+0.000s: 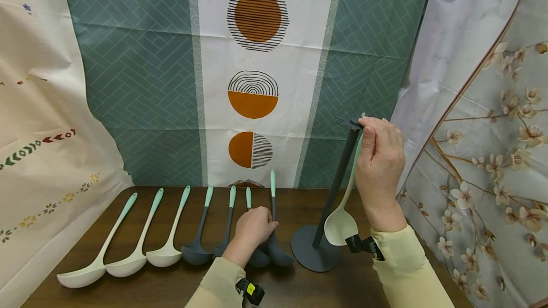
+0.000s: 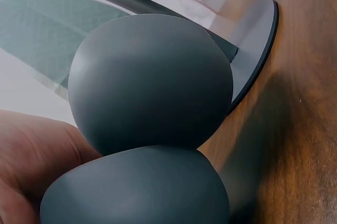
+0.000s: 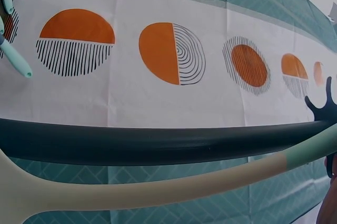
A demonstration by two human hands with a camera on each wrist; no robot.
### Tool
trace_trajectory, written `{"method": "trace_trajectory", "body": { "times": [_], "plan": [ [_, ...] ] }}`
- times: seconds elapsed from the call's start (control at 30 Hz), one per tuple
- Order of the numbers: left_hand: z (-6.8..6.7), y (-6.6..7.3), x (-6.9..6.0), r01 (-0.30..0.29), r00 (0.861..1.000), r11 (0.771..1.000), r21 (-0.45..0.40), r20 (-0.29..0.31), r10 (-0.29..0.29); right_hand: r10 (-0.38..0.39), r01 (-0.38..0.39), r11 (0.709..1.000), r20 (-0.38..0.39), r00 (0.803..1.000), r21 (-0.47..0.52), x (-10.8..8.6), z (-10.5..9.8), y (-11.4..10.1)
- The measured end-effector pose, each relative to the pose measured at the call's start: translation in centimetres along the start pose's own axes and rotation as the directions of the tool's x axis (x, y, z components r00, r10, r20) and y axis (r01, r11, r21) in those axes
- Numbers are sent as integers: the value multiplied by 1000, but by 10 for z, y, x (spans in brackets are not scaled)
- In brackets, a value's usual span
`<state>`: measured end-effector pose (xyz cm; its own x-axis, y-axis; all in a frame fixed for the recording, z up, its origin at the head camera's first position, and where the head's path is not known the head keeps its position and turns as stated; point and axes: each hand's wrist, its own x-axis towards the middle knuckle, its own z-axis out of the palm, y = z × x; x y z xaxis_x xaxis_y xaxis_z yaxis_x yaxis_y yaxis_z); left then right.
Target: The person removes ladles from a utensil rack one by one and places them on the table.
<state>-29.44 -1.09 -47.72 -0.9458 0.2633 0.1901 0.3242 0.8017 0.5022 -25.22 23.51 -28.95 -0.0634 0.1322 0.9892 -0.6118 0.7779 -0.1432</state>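
My right hand (image 1: 380,156) pinches the mint handle end of a cream ladle (image 1: 341,226) beside the pronged top (image 1: 348,121) of a dark utensil stand. The ladle hangs bowl down along the stand's post (image 3: 158,142); whether its end is on a prong is hidden by the fingers. Lower down, my left hand (image 1: 252,227) grips a dark grey ladle (image 1: 280,253) by its shaft, the mint end pointing up. Its bowl (image 2: 152,81) is near the stand's base (image 1: 310,260). Another dark ladle (image 1: 259,258) lies right next to it, partly behind the left hand.
Left of the hands, two dark ladles (image 1: 197,253) and three cream ladles (image 1: 85,275) lie in a row on the brown table (image 1: 141,293), handles towards the back. A patterned cloth (image 1: 141,84) hangs behind, and a floral curtain (image 1: 484,165) borders the right side.
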Motion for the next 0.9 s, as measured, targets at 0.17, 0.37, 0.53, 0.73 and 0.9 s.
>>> {"method": "trace_trajectory", "body": {
  "times": [0.17,0.37,0.53,0.73,0.9],
  "plan": [
    [0,0,-2,4,1000,1000,3,1,-5,-1,1,1000,2,1000,2,0,0,0],
    [0,-1,-2,10,1000,1000,8,5,-10,0,0,1000,1,1000,-1,0,0,0],
    [3,-4,0,8,1000,1000,18,-4,-8,1,-1,1000,1,1000,0,0,0,0],
    [6,-7,1,22,1000,999,45,-4,-22,3,-3,1000,6,1000,-4,-1,0,-1],
    [8,-8,2,42,999,997,63,12,-43,0,0,1000,3,1000,-4,0,0,-1]
  ]
}}
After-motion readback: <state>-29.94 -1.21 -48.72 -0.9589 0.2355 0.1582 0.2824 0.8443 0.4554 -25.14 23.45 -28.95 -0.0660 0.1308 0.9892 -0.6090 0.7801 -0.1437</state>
